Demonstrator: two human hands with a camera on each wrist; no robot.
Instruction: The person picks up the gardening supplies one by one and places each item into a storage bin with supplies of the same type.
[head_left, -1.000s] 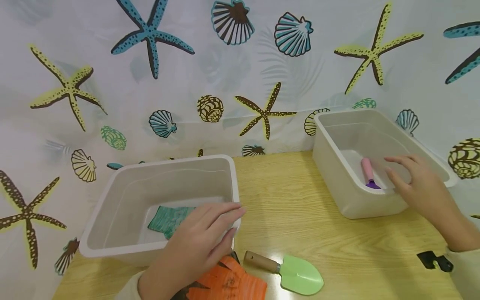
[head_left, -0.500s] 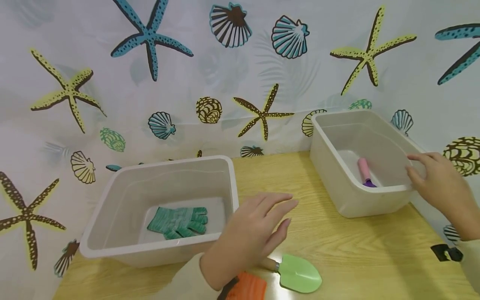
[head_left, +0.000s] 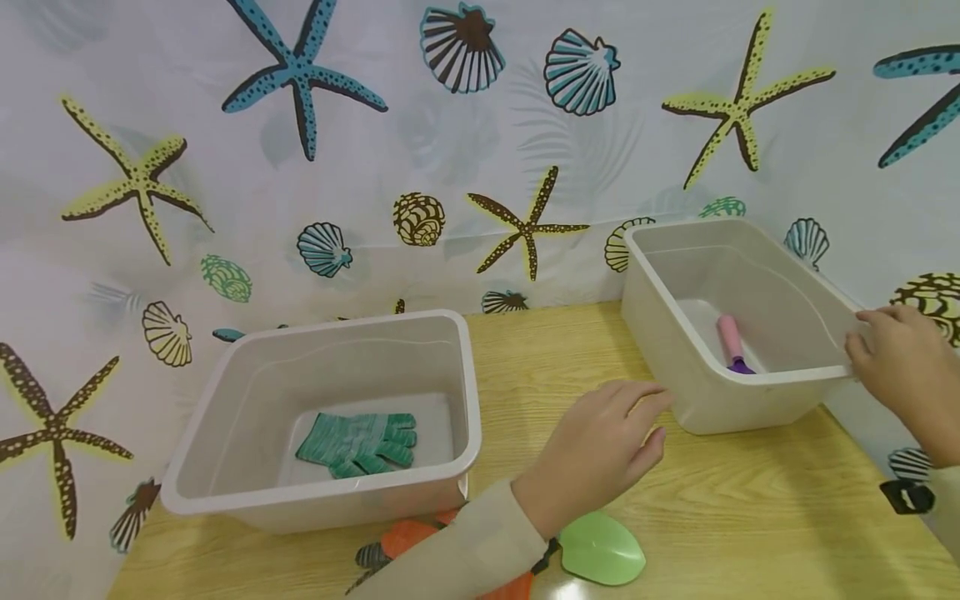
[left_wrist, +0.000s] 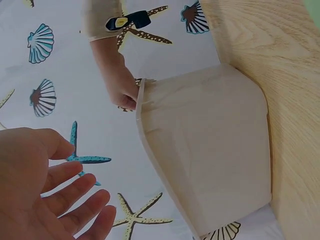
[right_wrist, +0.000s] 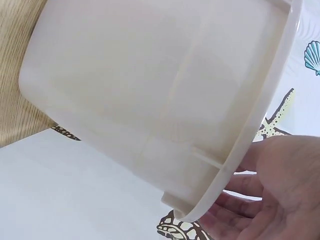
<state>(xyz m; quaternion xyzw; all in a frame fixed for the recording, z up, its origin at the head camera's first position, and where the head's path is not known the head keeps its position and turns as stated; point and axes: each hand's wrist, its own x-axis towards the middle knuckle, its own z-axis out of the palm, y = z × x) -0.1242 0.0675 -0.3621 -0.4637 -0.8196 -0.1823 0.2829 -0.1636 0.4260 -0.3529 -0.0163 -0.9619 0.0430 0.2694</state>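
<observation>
My right hand (head_left: 903,375) grips the near right corner of the right-hand beige plastic bin (head_left: 671,358). In the right wrist view, thumb and fingers of that hand (right_wrist: 280,185) close about the rim of the bin (right_wrist: 125,85). A tool with a pink handle (head_left: 729,337) and a purple part lies inside. My left hand (head_left: 596,454) hovers over the table just left of this bin's near corner, holding nothing. Its fingers are spread and loosely bent in the left wrist view. Below the left forearm lies a light green trowel (head_left: 600,554), its handle hidden.
A second beige bin (head_left: 471,400) stands at the left with a green glove (head_left: 352,442) on its floor. An orange and black glove (head_left: 408,537) lies in front of it, partly covered by the left sleeve. A curtain (head_left: 360,192) with starfish and shells hangs behind the wooden table (head_left: 540,358).
My left hand has moved right, from over the left bin's near corner toward the right bin. My right hand has shifted from above the right bin to its near right corner and taken hold.
</observation>
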